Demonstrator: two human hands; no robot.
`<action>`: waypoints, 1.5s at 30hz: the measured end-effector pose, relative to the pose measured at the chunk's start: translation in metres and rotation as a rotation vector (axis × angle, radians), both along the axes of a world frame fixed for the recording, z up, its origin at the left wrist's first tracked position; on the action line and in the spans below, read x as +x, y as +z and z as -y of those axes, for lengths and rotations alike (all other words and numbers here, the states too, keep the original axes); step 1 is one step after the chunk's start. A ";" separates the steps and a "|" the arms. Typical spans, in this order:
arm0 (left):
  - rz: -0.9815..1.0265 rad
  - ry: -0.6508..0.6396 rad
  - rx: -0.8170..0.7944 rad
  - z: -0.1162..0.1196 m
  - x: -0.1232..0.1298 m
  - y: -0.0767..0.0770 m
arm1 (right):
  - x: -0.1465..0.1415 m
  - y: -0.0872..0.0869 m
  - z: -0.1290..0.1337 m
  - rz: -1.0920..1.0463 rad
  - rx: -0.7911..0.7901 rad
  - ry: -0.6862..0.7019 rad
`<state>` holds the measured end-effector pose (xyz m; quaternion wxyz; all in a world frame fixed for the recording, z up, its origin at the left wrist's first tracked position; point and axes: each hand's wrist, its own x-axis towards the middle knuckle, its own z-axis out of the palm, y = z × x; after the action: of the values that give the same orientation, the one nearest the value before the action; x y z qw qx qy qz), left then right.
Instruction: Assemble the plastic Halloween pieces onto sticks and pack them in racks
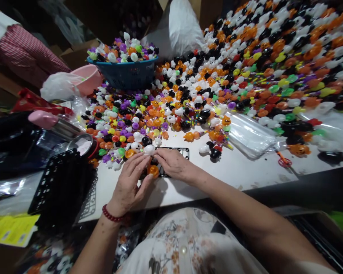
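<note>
- White worktable [231, 169].
- Left hand [127, 184], half-curled; right hand [173, 163], fingers bent (gripping or not, I can't tell).
- Black grid tray [185, 153], wearer's twelve o'clock, seemingly being filled; next calls for careful seating.
- Orange pumpkin-like piece [153, 171], by the left thumb.

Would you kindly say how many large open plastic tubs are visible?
2: a blue plastic basket at upper left, and a pink plastic basin left of it; others may be hidden.

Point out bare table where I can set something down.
White tabletop shows between the right forearm and the clear plastic bags, with a smaller patch between the left hand and the black lattice stack. It's crowded beyond the hands, under the toy pile.
</note>
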<state>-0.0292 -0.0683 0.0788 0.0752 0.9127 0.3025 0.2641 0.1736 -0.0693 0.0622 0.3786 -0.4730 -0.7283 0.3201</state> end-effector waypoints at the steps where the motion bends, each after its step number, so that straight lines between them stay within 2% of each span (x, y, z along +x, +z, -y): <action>1: -0.010 -0.008 0.006 0.000 0.001 0.000 | -0.001 -0.001 0.002 -0.029 0.007 0.006; 4: -0.073 -0.042 0.038 -0.002 0.005 0.000 | -0.005 -0.003 0.007 -0.060 -0.063 -0.016; 8: -0.136 -0.047 0.109 -0.009 0.008 -0.003 | -0.013 -0.005 0.009 0.000 -0.133 -0.051; 12: -0.105 -0.036 0.165 -0.015 0.008 -0.009 | 0.000 -0.011 0.014 -0.033 0.040 -0.096; 14: -0.097 -0.033 0.178 -0.016 0.008 -0.010 | 0.024 -0.015 0.023 0.032 0.179 -0.170; 16: -0.098 -0.034 0.175 -0.016 0.007 -0.009 | 0.060 -0.019 0.036 0.220 0.250 -0.314; 19: -0.100 -0.035 0.166 -0.016 0.005 -0.008 | 0.118 -0.029 0.051 0.588 0.163 -0.587; 20: -0.101 -0.038 0.166 -0.017 0.004 -0.009 | 0.134 -0.033 0.054 0.652 0.134 -0.633; 22: -0.105 -0.050 0.170 -0.017 0.003 -0.009 | 0.158 -0.041 0.057 0.739 0.091 -0.665; 24: -0.108 -0.059 0.179 -0.018 0.003 -0.011 | 0.168 -0.048 0.056 0.789 0.059 -0.648; 27: -0.078 -0.053 0.199 -0.019 0.004 -0.013 | 0.167 -0.053 0.050 0.765 0.036 -0.615; 32: -0.088 -0.044 0.185 -0.016 0.004 -0.012 | 0.142 -0.044 0.042 0.338 0.049 -0.514; 38: -0.117 -0.035 0.187 -0.013 0.003 -0.007 | 0.096 -0.031 0.034 -0.012 -0.234 -0.352; 43: -0.126 -0.031 0.175 -0.011 0.004 -0.005 | 0.067 -0.036 0.025 -0.175 -0.344 -0.267; 45: -0.138 -0.024 0.162 -0.011 0.005 -0.004 | 0.058 -0.038 0.022 -0.145 -0.289 -0.249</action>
<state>-0.0245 -0.0577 0.0746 -0.0167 0.9354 0.2738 0.2231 0.2320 -0.0915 0.0240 0.3948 -0.5844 -0.5815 0.4055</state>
